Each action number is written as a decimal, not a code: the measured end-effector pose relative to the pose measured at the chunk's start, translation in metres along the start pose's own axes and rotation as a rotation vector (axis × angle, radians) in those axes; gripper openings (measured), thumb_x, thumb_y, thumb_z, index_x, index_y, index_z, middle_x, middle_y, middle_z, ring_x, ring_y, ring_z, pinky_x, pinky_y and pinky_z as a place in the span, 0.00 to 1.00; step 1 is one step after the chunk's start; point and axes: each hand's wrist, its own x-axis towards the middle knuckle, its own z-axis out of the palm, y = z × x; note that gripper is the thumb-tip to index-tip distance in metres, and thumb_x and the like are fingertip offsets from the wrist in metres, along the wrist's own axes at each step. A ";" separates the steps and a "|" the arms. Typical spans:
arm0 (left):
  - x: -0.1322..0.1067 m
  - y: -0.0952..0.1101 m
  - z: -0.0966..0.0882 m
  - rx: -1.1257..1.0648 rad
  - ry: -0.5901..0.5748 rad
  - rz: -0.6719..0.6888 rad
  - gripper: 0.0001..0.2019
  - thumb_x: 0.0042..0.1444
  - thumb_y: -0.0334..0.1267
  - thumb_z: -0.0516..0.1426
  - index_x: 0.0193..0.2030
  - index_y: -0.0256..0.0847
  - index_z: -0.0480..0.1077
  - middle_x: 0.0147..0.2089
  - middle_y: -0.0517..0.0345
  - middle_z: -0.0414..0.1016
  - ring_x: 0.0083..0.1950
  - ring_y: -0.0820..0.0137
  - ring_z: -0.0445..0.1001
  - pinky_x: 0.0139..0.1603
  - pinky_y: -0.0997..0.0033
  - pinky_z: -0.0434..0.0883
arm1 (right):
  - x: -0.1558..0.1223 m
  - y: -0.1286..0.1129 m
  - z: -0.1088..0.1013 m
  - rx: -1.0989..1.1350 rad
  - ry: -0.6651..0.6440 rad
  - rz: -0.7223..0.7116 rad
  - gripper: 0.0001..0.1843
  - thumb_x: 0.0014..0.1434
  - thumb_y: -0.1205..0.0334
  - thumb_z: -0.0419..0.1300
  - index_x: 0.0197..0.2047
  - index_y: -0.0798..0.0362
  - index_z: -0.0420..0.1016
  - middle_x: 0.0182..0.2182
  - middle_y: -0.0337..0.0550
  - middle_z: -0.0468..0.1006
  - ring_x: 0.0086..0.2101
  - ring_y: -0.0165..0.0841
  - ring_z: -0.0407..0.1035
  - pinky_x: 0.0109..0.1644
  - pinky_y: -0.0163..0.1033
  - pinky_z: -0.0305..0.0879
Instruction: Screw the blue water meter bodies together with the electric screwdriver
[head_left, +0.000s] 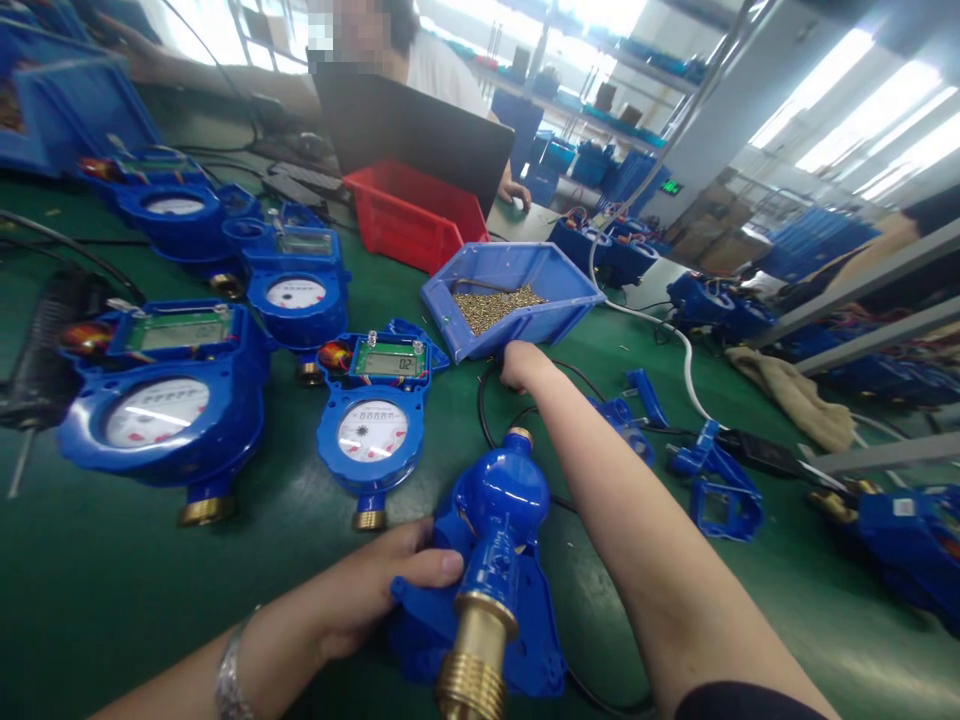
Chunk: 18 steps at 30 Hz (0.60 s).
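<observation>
Closest in, at the near edge of the green desk (112, 600): a blue meter (501, 500), laid round back up, brass threaded end (472, 680) pointing at the camera. Clamped there by the left hand (375, 590), thumb pressed over the plastic base and fingers tucked beneath, probably to stop the rounded body rolling or sliding. Left grip closed on the blue meter, wrist low over the desk, forearm coming in from the lower left.

Further out, stretched nearly straight past the meter: the right arm, ending in the right hand (521, 362) at the front lip of a blue bin (547, 322). Seen only from the back of the wrist, fingers hidden. Right grip clenched or released: impossible to tell. Bin tipped with its open mouth toward the person, likely to keep the small brass screws (499, 305) within easy reach.

Left of the bin, set face up in rows with dials readable: finished meters (373, 425). Right of the arm, loose blue covers (716, 485) scattered on the desk. Beyond, a red bin (409, 215), and another person seated across the desk.
</observation>
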 end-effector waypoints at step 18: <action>0.001 -0.007 -0.003 -0.110 -0.073 0.052 0.15 0.43 0.42 0.66 0.36 0.36 0.73 0.33 0.56 0.79 0.35 0.69 0.76 0.40 0.72 0.70 | -0.096 0.059 0.011 0.925 0.366 -0.088 0.14 0.58 0.58 0.60 0.43 0.57 0.67 0.31 0.39 0.75 0.28 0.28 0.71 0.34 0.37 0.71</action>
